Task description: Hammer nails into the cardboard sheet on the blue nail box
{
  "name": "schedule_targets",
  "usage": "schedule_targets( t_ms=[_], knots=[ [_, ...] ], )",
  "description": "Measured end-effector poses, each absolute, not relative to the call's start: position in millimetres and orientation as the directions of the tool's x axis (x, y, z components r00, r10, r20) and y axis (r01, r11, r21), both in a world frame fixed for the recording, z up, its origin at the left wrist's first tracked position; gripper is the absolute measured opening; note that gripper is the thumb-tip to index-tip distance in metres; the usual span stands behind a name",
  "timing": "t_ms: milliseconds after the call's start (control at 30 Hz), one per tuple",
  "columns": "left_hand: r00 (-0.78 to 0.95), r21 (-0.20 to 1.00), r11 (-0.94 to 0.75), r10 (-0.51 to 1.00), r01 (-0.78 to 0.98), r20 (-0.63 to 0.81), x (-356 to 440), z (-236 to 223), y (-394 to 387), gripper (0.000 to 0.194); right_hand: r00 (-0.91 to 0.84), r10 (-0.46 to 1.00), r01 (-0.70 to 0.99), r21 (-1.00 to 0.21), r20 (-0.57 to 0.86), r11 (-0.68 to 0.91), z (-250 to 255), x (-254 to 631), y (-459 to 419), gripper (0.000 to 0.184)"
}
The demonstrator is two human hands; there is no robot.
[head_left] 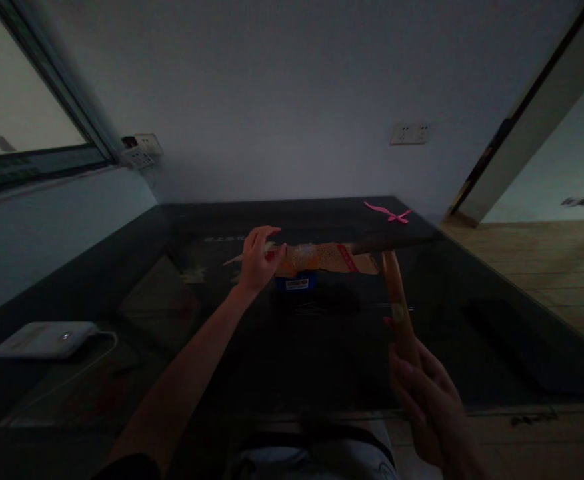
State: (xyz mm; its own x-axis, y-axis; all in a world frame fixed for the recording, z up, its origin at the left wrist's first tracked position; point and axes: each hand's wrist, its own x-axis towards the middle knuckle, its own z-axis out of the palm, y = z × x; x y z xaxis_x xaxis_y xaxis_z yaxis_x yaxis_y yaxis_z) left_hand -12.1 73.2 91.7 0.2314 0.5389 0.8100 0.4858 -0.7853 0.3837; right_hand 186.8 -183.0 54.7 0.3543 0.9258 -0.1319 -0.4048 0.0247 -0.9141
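A strip of brown cardboard [329, 257] with a red band and clear tape lies across a small blue container [297, 281] with a white label. At the strip's left end is my left hand [258, 261], thumb and fingers curved apart. Whether it touches the cardboard I cannot tell. My right hand [425, 387] is wrapped round the wooden handle of a hammer [396, 293], held upright at the right. Its long dark head reaches sideways near the cardboard's right end; its exact shape is hard to see in the dim light.
Both hands are over a glossy black table [252, 373] set against a wall. A pink ribbon [392, 215] lies at the back right. Pale scraps [193, 275] are left of the cardboard. A white power bank [45, 340] with a cable rests at the left.
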Motion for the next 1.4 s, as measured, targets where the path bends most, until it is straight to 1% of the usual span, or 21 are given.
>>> schedule_targets(
  t_ms=[33,67,100,167,233,300,333,400,500,667,767,833,900,1000,1167,1233,1300,1400],
  knots=[
    [0.270,0.345,-0.806,0.511,0.481,0.816,-12,95,62,0.022,0.360,0.923,-0.417,-0.908,-0.136,0.029,52,188,-181,0.046],
    [0.349,0.301,-0.840,0.476,0.452,0.807,-12,95,50,0.018,0.360,0.923,-0.427,-0.904,-0.135,0.035,50,189,-178,0.046],
    [0.471,0.252,-0.883,0.431,0.396,0.770,-10,93,39,0.016,0.352,0.926,-0.433,-0.901,-0.135,0.033,47,190,-175,0.046],
    [0.720,0.157,-0.947,0.316,0.280,0.618,-4,82,19,0.017,0.336,0.932,-0.433,-0.901,-0.136,0.024,43,190,-168,0.045],
    [0.867,0.083,-0.963,0.269,0.258,0.419,2,67,8,0.017,0.317,0.940,-0.423,-0.906,-0.131,0.017,41,191,-162,0.045],
    [0.915,0.036,-0.954,0.295,0.296,0.275,7,53,6,0.016,0.297,0.947,-0.414,-0.910,-0.126,0.009,39,192,-159,0.046],
    [0.920,0.019,-0.947,0.316,0.321,0.230,8,47,7,0.016,0.289,0.949,-0.411,-0.912,-0.125,0.005,40,192,-158,0.046],
    [0.916,-0.009,-0.932,0.354,0.362,0.186,9,39,13,0.015,0.271,0.954,-0.405,-0.914,-0.129,-0.008,40,193,-156,0.048],
    [0.911,-0.038,-0.922,0.374,0.386,0.175,7,34,20,0.013,0.272,0.952,-0.393,-0.919,-0.137,-0.020,42,194,-154,0.049],
    [0.919,-0.057,-0.929,0.352,0.367,0.176,7,30,21,0.008,0.270,0.950,-0.383,-0.923,-0.155,-0.042,43,195,-150,0.051],
    [0.915,-0.090,-0.922,0.355,0.377,0.194,8,28,20,0.007,0.269,0.949,-0.390,-0.920,-0.163,-0.047,43,194,-149,0.052],
    [0.912,-0.106,-0.918,0.355,0.381,0.203,7,27,20,0.006,0.298,0.939,-0.393,-0.919,-0.170,-0.041,43,193,-149,0.052],
    [0.910,-0.113,-0.917,0.354,0.384,0.218,6,27,20,0.008,0.321,0.933,-0.391,-0.920,-0.164,-0.028,43,192,-149,0.052],
    [0.895,-0.107,-0.910,0.364,0.401,0.256,6,29,19,0.011,0.300,0.940,-0.385,-0.922,-0.160,-0.033,43,192,-150,0.052],
    [0.874,-0.051,-0.903,0.396,0.426,0.282,10,33,16,0.008,0.258,0.959,-0.357,-0.934,-0.120,-0.021,44,193,-152,0.048],
    [0.869,-0.004,-0.906,0.404,0.423,0.286,10,37,15,0.006,0.267,0.957,-0.349,-0.937,-0.114,-0.015,44,192,-153,0.047],
    [0.858,0.072,-0.909,0.413,0.411,0.305,8,45,13,0.005,0.283,0.951,-0.344,-0.939,-0.122,-0.018,44,191,-154,0.047],
    [0.825,0.218,-0.899,0.436,0.380,0.360,2,62,12,0.008,0.295,0.947,-0.330,-0.944,-0.126,-0.022,45,191,-155,0.047]
  ],
)
